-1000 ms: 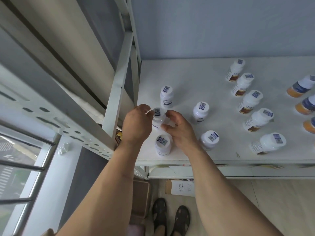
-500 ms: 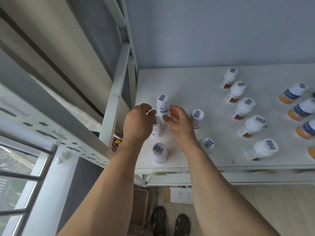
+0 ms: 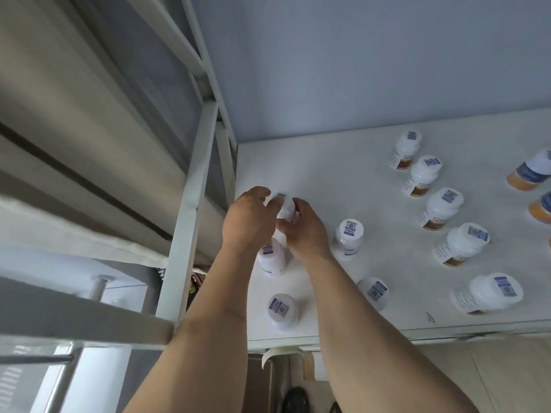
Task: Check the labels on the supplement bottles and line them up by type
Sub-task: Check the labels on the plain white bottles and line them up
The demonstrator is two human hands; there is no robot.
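Both hands meet on a small white bottle point(image 3: 286, 205) with a blue-labelled cap, the farthest of a left-hand column on the white table point(image 3: 313, 162). My left hand point(image 3: 249, 217) curls round its left side and my right hand point(image 3: 304, 229) pinches its right and lower side. Behind my left wrist stands a second white bottle point(image 3: 272, 259), partly hidden, and a third point(image 3: 282, 311) stands near the front edge. Two more white bottles point(image 3: 348, 237) point(image 3: 374, 292) stand to the right of my right hand.
A diagonal row of several larger white bottles with brown labels point(image 3: 441, 208) crosses the right half of the table. Orange-bottomed bottles point(image 3: 529, 171) sit at the right edge. A pale metal frame post point(image 3: 190, 204) rises just left of the table. A cardboard box lies below.
Both hands have moved away from me, from the second bottle in the left column to the farthest one, and now close on it. The camera has tilted up.
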